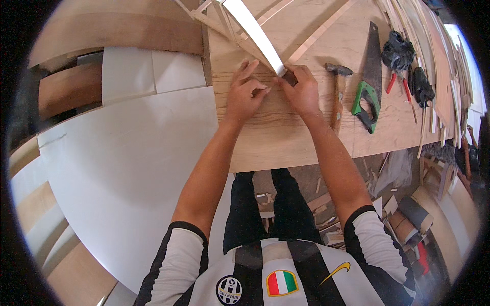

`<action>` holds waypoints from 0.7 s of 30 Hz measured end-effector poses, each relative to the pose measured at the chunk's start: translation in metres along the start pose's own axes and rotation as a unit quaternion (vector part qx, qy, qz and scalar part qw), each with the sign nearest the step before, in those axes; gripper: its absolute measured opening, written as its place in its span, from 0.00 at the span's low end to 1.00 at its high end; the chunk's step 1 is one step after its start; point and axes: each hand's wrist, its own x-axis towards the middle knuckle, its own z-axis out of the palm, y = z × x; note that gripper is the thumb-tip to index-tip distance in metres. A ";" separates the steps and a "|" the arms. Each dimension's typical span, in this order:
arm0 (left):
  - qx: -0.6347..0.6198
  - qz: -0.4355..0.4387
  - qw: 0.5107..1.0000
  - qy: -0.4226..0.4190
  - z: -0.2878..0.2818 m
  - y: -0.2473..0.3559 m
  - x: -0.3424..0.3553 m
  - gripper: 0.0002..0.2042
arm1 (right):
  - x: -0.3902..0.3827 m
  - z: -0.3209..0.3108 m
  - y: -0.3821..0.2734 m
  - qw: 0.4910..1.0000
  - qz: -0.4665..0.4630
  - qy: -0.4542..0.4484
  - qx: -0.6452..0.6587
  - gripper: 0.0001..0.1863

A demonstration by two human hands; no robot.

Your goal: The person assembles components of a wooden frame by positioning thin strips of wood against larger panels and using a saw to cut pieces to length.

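A light wooden frame (316, 34) of thin strips lies on the plywood workbench (291, 148), its near corner toward me. A narrow white strip (255, 38) runs along it down to that corner. My right hand (302, 94) is closed around the corner, thumb and fingers gripping the wood at the white strip's end. Just left of it, my left hand (246, 97) pinches thumb and forefinger together, its other fingers stretched toward the frame. Whatever sits in that pinch is too small to make out.
To the right lie a wooden-handled hammer (338, 97), a green-handled handsaw (368, 92), red-handled pliers (398, 85) by a black plastic bag (398, 51), and long thin wood strips (431, 46). Large white panels (138, 153) stand at left. Wood scraps (403, 224) litter the floor.
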 end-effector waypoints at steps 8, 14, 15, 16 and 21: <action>-0.062 -0.021 0.998 0.009 0.007 -0.007 -0.003 0.10 | -0.002 0.006 0.004 0.999 0.044 -0.019 0.015 0.20; -0.088 -0.023 0.996 0.002 0.005 -0.012 -0.004 0.09 | 0.000 0.007 0.002 1.000 0.014 -0.009 -0.019 0.19; -0.082 -0.026 0.996 -0.001 0.005 -0.012 -0.004 0.09 | 0.000 0.007 0.001 1.000 0.018 -0.011 -0.022 0.19; -0.077 -0.027 0.997 -0.004 0.005 -0.013 -0.004 0.09 | 0.000 0.007 0.001 1.000 0.019 -0.009 -0.023 0.19; -0.090 -0.036 0.995 -0.007 0.008 -0.011 -0.005 0.09 | 0.002 0.006 0.007 0.998 -0.003 -0.025 -0.049 0.20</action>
